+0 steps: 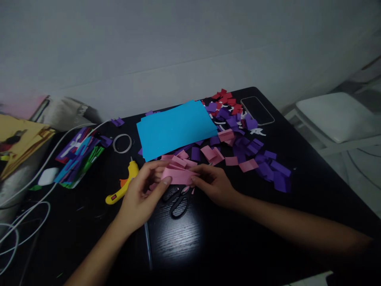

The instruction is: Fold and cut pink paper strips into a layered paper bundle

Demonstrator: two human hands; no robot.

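Observation:
Between my two hands is a pink paper strip (180,177), held above the dark table. My left hand (147,186) pinches its left end, thumb in front and fingers behind. At the other end, the thumb and fingers of my right hand (216,184) close on the strip's corner. Black-handled scissors (180,206) lie just below the strip, their blades mostly hidden. Behind it are more pink paper pieces (181,159), partly covered by my hands. A yellow glue gun (125,186) lies beside my left hand.
Blue paper sheets (175,127) are stacked at the back. Purple paper pieces (268,167) and red scraps (226,99) litter the right side, near a phone (257,110). A tape roll (122,143), a pen (148,246), white cables (44,206) and a box of coloured strips (80,159) are at left.

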